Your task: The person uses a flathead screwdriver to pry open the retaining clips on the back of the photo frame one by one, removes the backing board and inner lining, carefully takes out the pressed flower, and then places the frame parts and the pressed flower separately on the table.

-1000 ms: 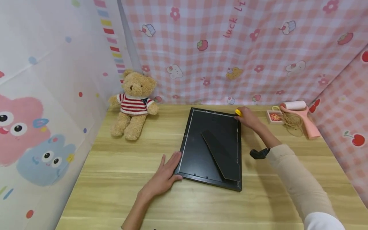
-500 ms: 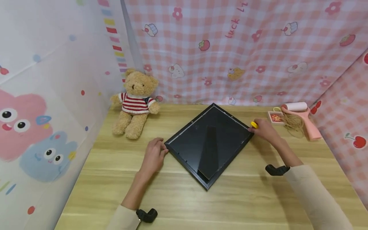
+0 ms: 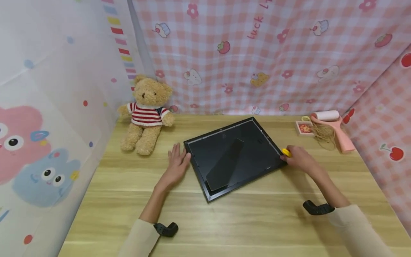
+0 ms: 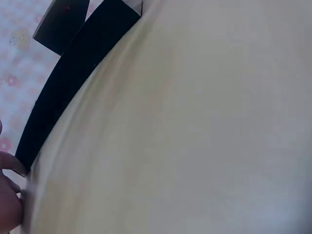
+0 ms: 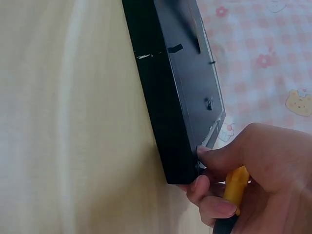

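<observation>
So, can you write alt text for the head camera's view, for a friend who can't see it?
A black frame lies face down on a wooden table; the left hand touches its left edge, and the right hand, holding a yellow object, is at its right corner. A teddy bear sits back left; twine and a pink roller are back right.

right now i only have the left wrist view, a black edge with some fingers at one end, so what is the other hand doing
Observer: The right hand is at a corner of the black frame, with a yellow-and-black tool held in its curled fingers.

Operator: got it, and what is on the table out beyond the left hand

Observer: A teddy bear in a striped top sits near the back wall, left of the frame and apart from it.
</observation>
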`<state>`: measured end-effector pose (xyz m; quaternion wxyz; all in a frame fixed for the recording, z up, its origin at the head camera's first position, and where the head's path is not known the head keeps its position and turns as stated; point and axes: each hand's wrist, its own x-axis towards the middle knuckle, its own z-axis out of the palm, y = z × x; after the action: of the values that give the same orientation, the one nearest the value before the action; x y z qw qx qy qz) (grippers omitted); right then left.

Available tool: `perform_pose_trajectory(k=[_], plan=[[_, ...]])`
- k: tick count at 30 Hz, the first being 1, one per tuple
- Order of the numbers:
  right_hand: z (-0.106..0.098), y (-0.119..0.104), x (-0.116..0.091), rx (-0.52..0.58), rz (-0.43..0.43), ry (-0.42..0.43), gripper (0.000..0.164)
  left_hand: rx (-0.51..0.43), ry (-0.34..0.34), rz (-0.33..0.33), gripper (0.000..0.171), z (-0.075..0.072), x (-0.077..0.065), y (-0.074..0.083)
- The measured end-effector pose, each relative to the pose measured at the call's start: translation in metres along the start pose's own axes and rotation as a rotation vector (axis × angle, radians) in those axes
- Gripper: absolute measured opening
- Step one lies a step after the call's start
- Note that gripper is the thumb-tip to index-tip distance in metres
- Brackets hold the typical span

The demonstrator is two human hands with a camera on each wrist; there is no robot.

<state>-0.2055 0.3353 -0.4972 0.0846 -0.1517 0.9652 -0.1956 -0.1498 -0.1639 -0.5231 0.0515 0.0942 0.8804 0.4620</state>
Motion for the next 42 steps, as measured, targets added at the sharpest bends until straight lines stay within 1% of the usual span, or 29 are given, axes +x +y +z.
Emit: perform_pose_trajectory(k=[1,2,3,5,8,9,10,12,15,18,22,24,25,26,28,30,32,33,36,38,40,42], plan=[[-0.001,-0.005,-0.003,0.012,0.010,-0.023,0.030,0.014,-0.009,-0.010,0.090,-0.002,0.004,0.000],[0.003,-0.003,-0.005,0.011,-0.008,-0.007,0.033,0.038,-0.021,-0.019,0.090,-0.004,0.008,0.000],[0.004,-0.005,-0.008,0.014,-0.021,-0.005,0.033,0.056,-0.033,-0.025,0.093,-0.006,0.013,0.000],[-0.004,-0.026,-0.020,0.045,-0.017,-0.033,0.035,0.098,-0.059,-0.026,0.113,-0.009,0.022,-0.003],[0.013,-0.009,-0.021,0.056,-0.025,-0.040,0.036,0.143,-0.099,-0.031,0.129,-0.013,0.033,-0.007],[0.015,-0.008,-0.022,0.075,-0.016,-0.066,0.035,0.155,-0.109,-0.033,0.132,-0.014,0.036,-0.008],[0.019,-0.004,-0.024,0.088,-0.024,-0.071,0.037,0.173,-0.121,-0.038,0.133,-0.015,0.039,-0.010],[0.026,-0.002,-0.027,0.094,-0.030,-0.063,0.034,0.190,-0.132,-0.041,0.130,-0.018,0.042,-0.011],[0.028,-0.009,-0.038,0.138,-0.065,-0.072,0.037,0.181,-0.140,-0.048,0.121,-0.022,0.045,-0.010],[0.024,-0.024,-0.048,0.183,-0.091,-0.071,0.036,0.183,-0.146,-0.053,0.117,-0.025,0.048,-0.011],[0.013,-0.050,-0.057,0.233,-0.075,-0.099,0.031,0.227,-0.151,-0.054,0.123,-0.025,0.052,-0.016],[0.007,-0.058,-0.060,0.242,-0.068,-0.110,0.029,0.223,-0.140,-0.030,0.123,-0.025,0.050,-0.018],[0.003,-0.062,-0.062,0.262,-0.049,-0.128,0.028,0.212,-0.132,-0.012,0.121,-0.025,0.048,-0.019],[0.002,-0.060,-0.064,0.272,-0.059,-0.110,0.030,0.189,-0.125,0.010,0.118,-0.024,0.044,-0.020],[-0.005,-0.061,-0.068,0.315,-0.021,-0.098,0.031,0.125,-0.133,0.048,0.110,-0.022,0.033,-0.021],[-0.012,-0.065,-0.072,0.374,0.030,-0.045,0.035,0.046,-0.151,0.073,0.103,-0.020,0.020,-0.019],[-0.019,-0.073,-0.072,0.418,0.066,0.041,0.042,-0.002,-0.164,0.094,0.098,-0.016,0.007,-0.018],[-0.024,-0.082,-0.071,0.432,0.101,0.076,0.043,-0.012,-0.171,0.102,0.096,-0.015,0.002,-0.017],[-0.030,-0.104,-0.063,0.472,0.109,0.231,0.044,0.000,-0.152,0.148,0.090,-0.008,-0.006,-0.014],[-0.030,-0.119,-0.057,0.524,0.104,0.291,0.045,0.024,-0.143,0.172,0.088,-0.005,-0.007,-0.011],[-0.030,-0.134,-0.050,0.591,0.087,0.312,0.046,0.048,-0.140,0.185,0.088,-0.002,-0.005,-0.009],[-0.027,-0.147,-0.043,0.644,0.049,0.299,0.046,0.073,-0.147,0.192,0.090,0.000,-0.005,-0.004]])
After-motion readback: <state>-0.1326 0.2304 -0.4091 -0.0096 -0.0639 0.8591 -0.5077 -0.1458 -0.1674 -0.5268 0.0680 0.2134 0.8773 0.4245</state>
